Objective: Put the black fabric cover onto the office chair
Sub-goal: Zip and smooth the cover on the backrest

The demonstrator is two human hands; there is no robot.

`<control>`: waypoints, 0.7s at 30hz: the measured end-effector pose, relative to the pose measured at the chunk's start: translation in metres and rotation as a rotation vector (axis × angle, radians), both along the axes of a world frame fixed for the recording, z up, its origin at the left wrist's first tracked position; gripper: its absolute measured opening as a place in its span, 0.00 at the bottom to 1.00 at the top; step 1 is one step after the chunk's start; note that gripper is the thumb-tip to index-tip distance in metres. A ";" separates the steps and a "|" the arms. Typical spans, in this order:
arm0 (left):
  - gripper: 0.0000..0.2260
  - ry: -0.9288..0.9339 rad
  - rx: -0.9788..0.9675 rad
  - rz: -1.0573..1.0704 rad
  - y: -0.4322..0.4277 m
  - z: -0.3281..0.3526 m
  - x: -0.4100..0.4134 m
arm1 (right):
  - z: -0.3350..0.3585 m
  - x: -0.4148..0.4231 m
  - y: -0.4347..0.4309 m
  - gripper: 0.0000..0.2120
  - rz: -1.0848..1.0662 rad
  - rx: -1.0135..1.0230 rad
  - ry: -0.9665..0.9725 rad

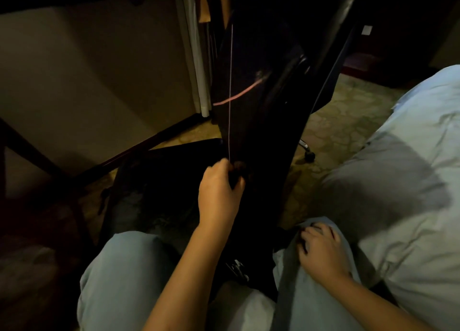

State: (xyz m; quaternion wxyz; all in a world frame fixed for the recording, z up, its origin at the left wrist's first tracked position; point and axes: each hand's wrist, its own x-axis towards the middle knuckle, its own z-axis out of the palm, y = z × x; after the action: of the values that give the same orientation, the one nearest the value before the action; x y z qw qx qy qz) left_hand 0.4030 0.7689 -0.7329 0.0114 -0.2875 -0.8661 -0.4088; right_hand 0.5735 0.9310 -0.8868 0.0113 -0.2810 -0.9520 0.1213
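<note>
Two hands, well apart: left hand (220, 188) pinching one black fabric cover (258, 136) against one office chair (346, 9); right hand (321, 248) curled at knee (288, 263) (grip cannot be told).

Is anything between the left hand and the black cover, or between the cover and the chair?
Nothing visible. The left hand grips the black fabric cover, which lies against the office chair. The right hand sits on the knee; its hold is unclear.
</note>
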 end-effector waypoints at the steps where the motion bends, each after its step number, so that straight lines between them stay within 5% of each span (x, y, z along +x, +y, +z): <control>1: 0.06 -0.019 -0.020 -0.002 -0.006 -0.011 0.001 | -0.001 0.000 0.000 0.10 -0.002 -0.007 0.011; 8: 0.06 0.227 0.157 0.041 0.015 0.018 0.011 | -0.002 0.000 -0.002 0.11 -0.001 0.032 0.060; 12: 0.05 0.338 0.265 0.016 0.044 0.063 0.002 | 0.005 -0.002 0.001 0.19 0.076 0.028 -0.138; 17: 0.06 0.263 0.291 0.041 0.049 0.058 0.000 | 0.000 -0.002 0.001 0.26 0.019 0.011 -0.121; 21: 0.06 0.157 0.231 0.081 0.040 0.035 0.005 | -0.010 0.001 0.002 0.18 0.023 0.002 0.023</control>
State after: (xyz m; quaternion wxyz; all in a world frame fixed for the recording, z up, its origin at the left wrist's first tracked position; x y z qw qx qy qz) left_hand 0.4076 0.8088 -0.6977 0.1287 -0.2802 -0.8205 -0.4813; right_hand 0.5748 0.9332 -0.8971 0.0211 -0.2684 -0.9551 0.1235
